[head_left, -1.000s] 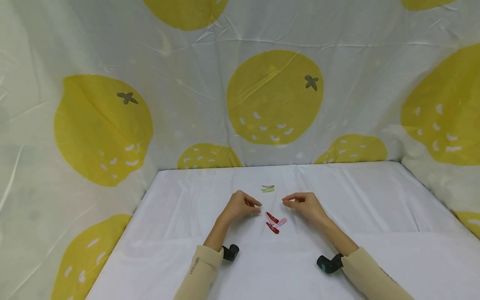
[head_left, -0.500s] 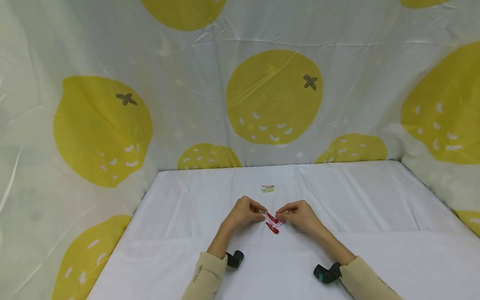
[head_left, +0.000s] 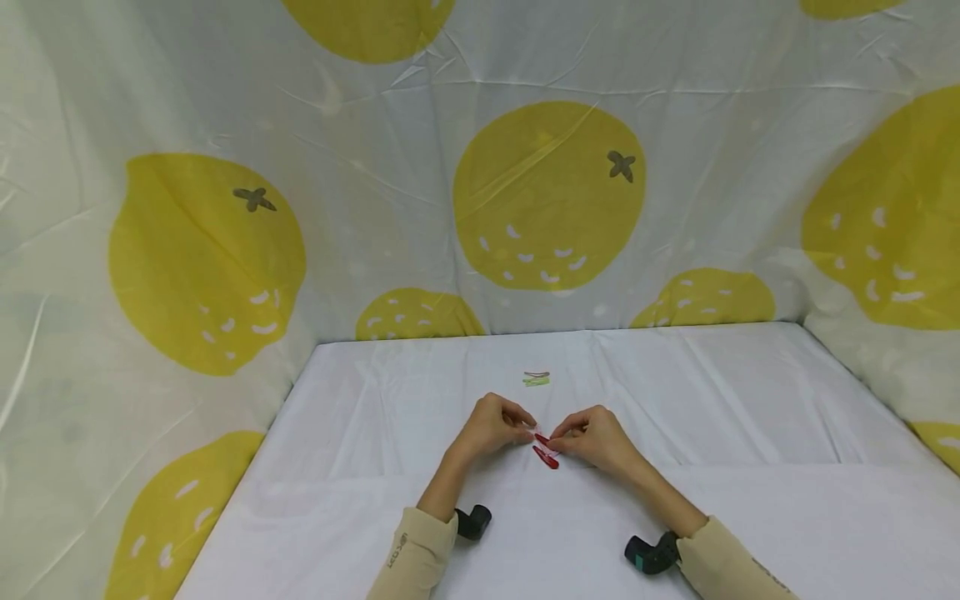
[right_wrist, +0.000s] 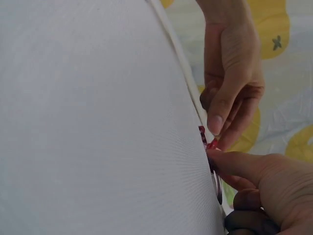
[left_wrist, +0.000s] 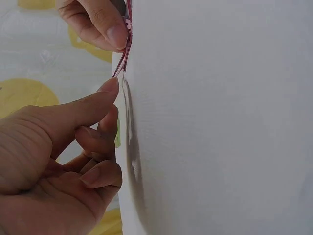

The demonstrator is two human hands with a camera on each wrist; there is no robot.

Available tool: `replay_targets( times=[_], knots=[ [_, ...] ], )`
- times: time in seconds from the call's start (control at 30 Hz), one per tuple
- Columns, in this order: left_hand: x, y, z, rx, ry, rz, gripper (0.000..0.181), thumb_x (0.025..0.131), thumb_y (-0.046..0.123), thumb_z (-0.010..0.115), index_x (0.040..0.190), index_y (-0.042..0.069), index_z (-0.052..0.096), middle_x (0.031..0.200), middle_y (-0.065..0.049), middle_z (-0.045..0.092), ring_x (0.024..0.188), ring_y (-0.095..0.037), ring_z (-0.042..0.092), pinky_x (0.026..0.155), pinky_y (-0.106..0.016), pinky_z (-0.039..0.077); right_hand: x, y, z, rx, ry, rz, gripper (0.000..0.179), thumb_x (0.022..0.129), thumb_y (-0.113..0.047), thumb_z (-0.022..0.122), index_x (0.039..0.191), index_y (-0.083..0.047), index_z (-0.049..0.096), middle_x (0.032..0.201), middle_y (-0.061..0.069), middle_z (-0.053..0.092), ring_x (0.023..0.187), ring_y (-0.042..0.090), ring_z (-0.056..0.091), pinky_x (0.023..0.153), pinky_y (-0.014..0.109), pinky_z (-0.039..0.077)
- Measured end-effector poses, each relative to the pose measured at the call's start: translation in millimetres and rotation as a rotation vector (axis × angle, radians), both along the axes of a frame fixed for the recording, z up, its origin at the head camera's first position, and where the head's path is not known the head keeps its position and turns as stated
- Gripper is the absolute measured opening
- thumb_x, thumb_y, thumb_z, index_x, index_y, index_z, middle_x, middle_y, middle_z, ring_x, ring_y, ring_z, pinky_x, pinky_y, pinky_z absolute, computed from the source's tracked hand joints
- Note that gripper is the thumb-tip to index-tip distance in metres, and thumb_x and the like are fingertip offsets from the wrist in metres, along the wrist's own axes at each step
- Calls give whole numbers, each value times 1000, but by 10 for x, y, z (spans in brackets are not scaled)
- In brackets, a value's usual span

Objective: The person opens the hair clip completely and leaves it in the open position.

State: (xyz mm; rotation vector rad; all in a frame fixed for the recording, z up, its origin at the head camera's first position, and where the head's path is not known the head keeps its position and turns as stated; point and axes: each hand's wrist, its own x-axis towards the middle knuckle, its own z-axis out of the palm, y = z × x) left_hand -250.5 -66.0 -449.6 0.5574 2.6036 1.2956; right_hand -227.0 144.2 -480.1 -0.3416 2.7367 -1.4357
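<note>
- Lower centre of the head view: a black wrist camera (head_left: pixel 474 522) by the left sleeve, another (head_left: pixel 649 555) by the right. Risk, minor: either could snag the white tablecloth (head_left: pixel 405 408) if a forearm drops, and a tugged cloth would shift everything on it.
- Just below centre: lower red snap hair clip (head_left: pixel 546 457), lying beneath the fingers and apart from both hands. Risk: a knuckle or the heel of a thumb could knock it, since it lies so near the work.
- Just above it: a bit of pink hair clip (head_left: pixel 549 451), mostly hidden. Risk: it could be dragged along with a red one, because the clips crowd together and may overlap.
- Right hand (head_left: pixel 595 436): thumb and forefinger appear to pinch the upper red snap hair clip (head_left: pixel 542 439). Risk: a slim, smooth clip could slip or twist if the pinch is only at its edge.
- Left hand (head_left: pixel 492 424): fingers bent, fingertips at that clip's other end; cannot tell whether they grip or merely touch. Risk: if both hands pull unevenly, the clip could spring or flick away.
- Farther, above the hands: green hair clips (head_left: pixel 536 382) and a thin brownish hair clip (head_left: pixel 536 374). Risk: low, unless a fingertip reaches forward and disturbs their row.
</note>
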Motion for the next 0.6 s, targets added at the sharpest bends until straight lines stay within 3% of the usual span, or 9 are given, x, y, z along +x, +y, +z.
replay_targets(
  times=[0.27,0.47,0.6],
  knots=[
    [5,42,5,8,35,4,13,71,6,83,83,5,77,70,-7,68,56,-6,49,50,-18,39,-2,0,15,14,-20,-17,10,73,-24,83,69,-23,74,48,-7,44,48,4,33,47,19,24],
    [28,57,22,-4,24,15,5,74,7,81,77,6,77,72,-4,69,57,-5,47,51,-18,38,5,-9,23,-22,-44,-12,9,76,-22,81,71,-20,74,53,-5,54,51,5,37,47,19,25],
    [30,48,24,-8,8,11,4,77,8,79,77,5,76,71,-3,69,59,-5,49,53,-18,39,6,-13,18,-49,-62,-9,10,76,-24,81,72,-18,74,53,-5,52,51,5,36,46,19,25]
  ],
)
